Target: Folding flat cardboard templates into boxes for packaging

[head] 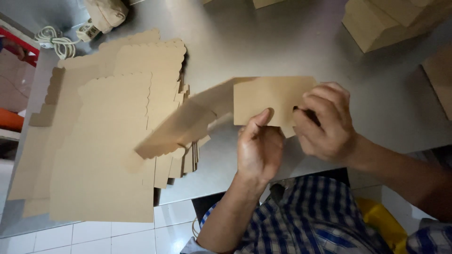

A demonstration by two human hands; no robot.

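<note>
I hold a flat brown cardboard box blank (263,99) above the grey metal table (263,42). My left hand (259,150) grips its near edge with the thumb pressed on the panel. My right hand (329,124) curls around the blank's right end, fingers bent over it. The blank's left part (179,127) is motion-blurred and hangs out over a pile of similar flat blanks (103,136) with scalloped edges, lying at the table's left.
Folded brown boxes (381,21) stand at the far right, another at the right edge (440,80). A coiled white cord (56,41) and a beige bag (106,13) lie at the far left. White floor tiles (117,233) show below the table's near edge.
</note>
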